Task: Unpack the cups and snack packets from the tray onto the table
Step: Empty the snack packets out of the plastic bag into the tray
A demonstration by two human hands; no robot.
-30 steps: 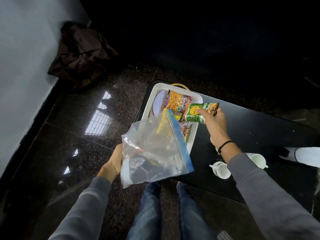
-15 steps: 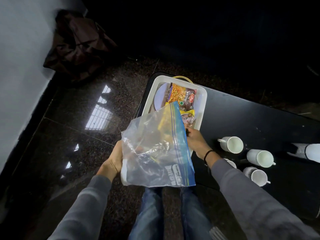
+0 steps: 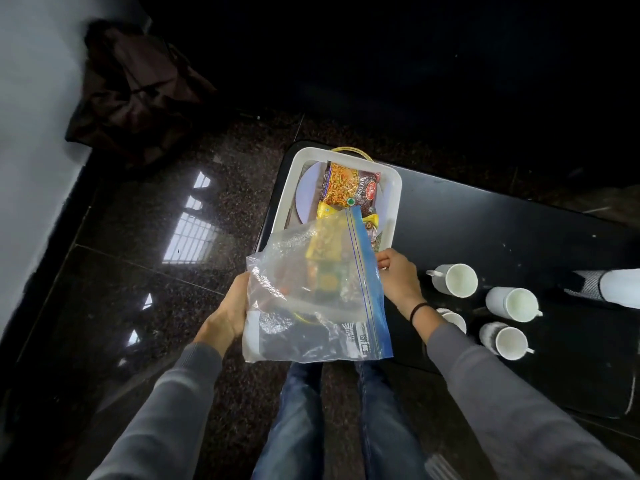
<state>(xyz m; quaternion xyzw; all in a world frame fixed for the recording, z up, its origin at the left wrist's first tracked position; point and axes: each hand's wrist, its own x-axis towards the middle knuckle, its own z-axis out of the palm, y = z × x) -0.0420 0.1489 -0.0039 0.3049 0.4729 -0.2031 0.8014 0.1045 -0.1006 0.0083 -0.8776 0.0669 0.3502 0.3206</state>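
A white tray (image 3: 394,188) sits at the near-left end of the black table (image 3: 485,230). In it lie an orange mixture packet (image 3: 349,183), a yellow packet (image 3: 327,211) and a pale plate (image 3: 308,195). In front of the tray's near end I hold a clear zip bag (image 3: 311,306) with a blue zip strip. My left hand (image 3: 228,310) grips its left side. My right hand (image 3: 398,278) pinches its open edge. A green packet (image 3: 325,282) shows through the plastic. Several white cups (image 3: 457,280) stand on the table right of my right wrist.
A dark brown bag (image 3: 138,98) lies on the glossy stone floor by the white wall at left. A white and grey object (image 3: 616,287) rests at the table's right side. My legs in jeans (image 3: 301,410) are below the bag.
My right hand held a green packet over the tray a second ago. It dropped to the bag's mouth; the green packet now lies inside the bag. My left hand kept holding the bag.
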